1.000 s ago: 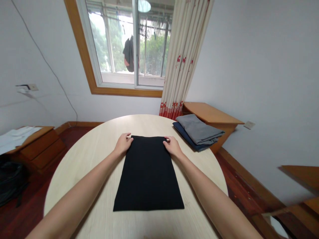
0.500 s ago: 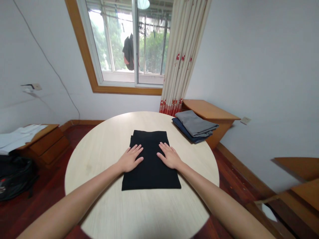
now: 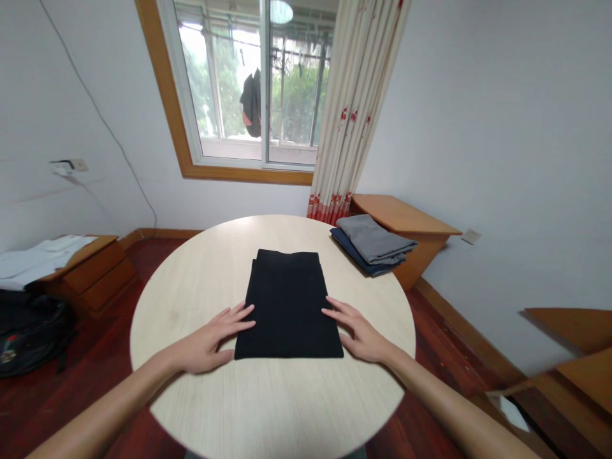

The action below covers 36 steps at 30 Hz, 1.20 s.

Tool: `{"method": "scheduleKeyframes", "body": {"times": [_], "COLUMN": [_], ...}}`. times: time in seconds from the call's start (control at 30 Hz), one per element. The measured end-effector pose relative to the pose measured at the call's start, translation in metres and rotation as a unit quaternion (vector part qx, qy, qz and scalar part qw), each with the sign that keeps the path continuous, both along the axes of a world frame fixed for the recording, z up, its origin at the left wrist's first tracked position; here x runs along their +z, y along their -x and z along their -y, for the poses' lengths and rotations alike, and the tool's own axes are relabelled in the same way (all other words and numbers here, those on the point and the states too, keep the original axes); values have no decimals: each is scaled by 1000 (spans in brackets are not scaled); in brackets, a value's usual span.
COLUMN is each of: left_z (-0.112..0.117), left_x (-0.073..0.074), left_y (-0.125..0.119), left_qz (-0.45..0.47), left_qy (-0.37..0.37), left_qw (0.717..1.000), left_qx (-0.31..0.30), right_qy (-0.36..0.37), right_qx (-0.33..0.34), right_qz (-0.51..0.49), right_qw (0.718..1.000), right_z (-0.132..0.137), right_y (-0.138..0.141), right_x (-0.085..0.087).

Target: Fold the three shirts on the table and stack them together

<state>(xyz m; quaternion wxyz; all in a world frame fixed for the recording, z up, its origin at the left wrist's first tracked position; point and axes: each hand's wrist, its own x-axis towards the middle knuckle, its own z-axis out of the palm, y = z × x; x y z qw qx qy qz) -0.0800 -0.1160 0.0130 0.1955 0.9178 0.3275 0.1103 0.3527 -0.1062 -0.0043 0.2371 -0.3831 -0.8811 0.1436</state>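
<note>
A folded black garment [image 3: 288, 303] lies flat in the middle of a round pale wooden table [image 3: 201, 280]. My left hand [image 3: 208, 341] rests flat on the table at the garment's near left corner, fingers stretched out and touching its edge. My right hand [image 3: 361, 331] lies flat at the near right corner, fingers spread, fingertips at the cloth's side edge. Neither hand holds anything.
A stack of folded grey and blue clothes [image 3: 371, 243] sits at the table's far right edge. A low wooden cabinet [image 3: 406, 223] stands behind it. A wooden drawer unit with white cloth [image 3: 71, 261] and a black bag [image 3: 29, 331] are on the left.
Both hands slid from the garment's far corners, over its top surface, down to its near corners. They now rest beside the cloth on the table.
</note>
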Motion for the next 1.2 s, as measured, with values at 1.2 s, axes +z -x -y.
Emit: {"method": "scheduleKeyframes", "body": {"times": [1.2], "left_z": [-84], "left_x": [-21], "left_y": [-41], "left_qz": [338], "left_qy": [184], "left_qw": [878], "left_qx": [284], "right_qy": [185], "right_qx": [-183], "right_qz": [-299], "right_qw": [918], "right_z": [-98], "right_y": [56], "right_x": [-7]}}
